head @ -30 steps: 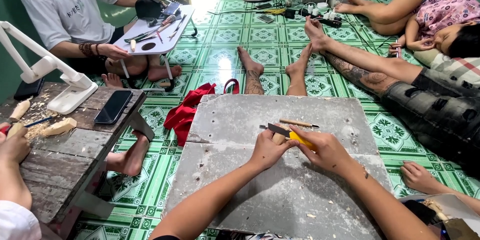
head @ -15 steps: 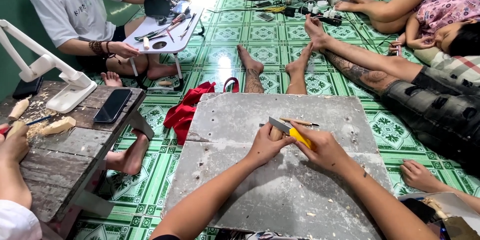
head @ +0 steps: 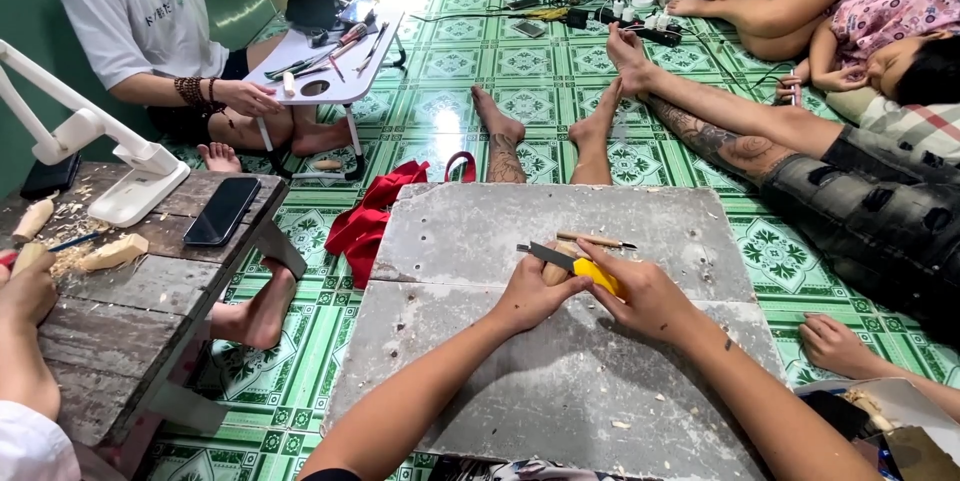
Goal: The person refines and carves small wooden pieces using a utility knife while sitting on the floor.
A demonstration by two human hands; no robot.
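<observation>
Head camera looks down on a big grey board [head: 560, 361] with nothing in it but a thin tool [head: 596, 239], where the right hand [head: 650, 296] squeezes a yellow knife [head: 580, 267] and the left hand [head: 530, 293] wraps a small wood piece [head: 556, 271] touching the blade.
</observation>
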